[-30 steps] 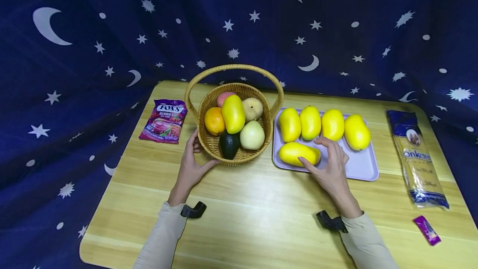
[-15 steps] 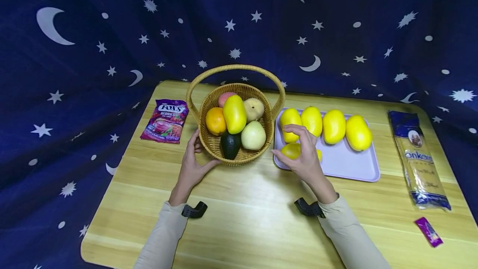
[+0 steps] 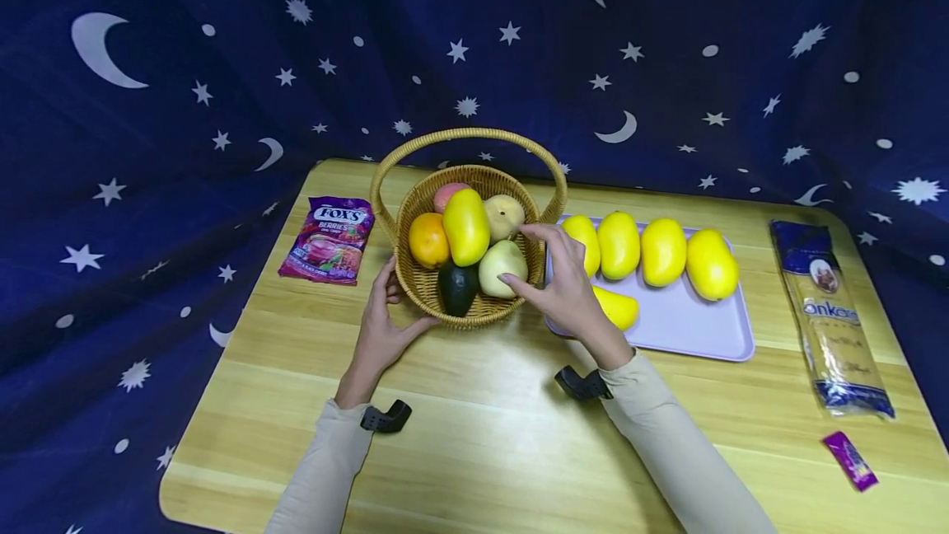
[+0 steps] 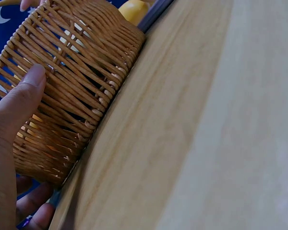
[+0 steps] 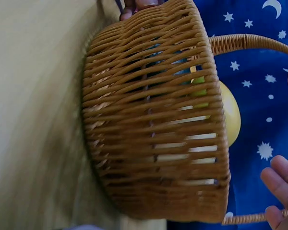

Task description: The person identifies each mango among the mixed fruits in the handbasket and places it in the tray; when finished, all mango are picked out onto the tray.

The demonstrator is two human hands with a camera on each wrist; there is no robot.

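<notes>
My left hand (image 3: 376, 336) holds the left front of a wicker basket (image 3: 478, 320), its thumb (image 4: 26, 93) pressed on the weave and its fingers round the side. In the basket are a mango (image 3: 465, 227), an orange (image 3: 428, 240), an avocado (image 3: 457, 288), a pale green pear (image 3: 502, 272), a beige pear (image 3: 506, 215) and a pinkish fruit (image 3: 448, 194). Over the basket's right rim hovers my right hand (image 3: 562, 280), thumb and fingers spread around the pale green pear's right side, holding nothing. In the right wrist view its fingers (image 5: 281, 179) are apart from the basket.
A lilac tray (image 3: 693, 338) with several mangoes (image 3: 663, 252) stands right of the basket; my right hand partly hides one lying crosswise (image 3: 619, 308). A candy bag (image 3: 329, 240) lies left. At the right are a pasta packet (image 3: 832, 320) and a small purple wrapper (image 3: 849, 461).
My right hand has moved left from beside the crosswise mango on the tray to above the basket's right side, carrying nothing. The left hand and basket have stayed put.
</notes>
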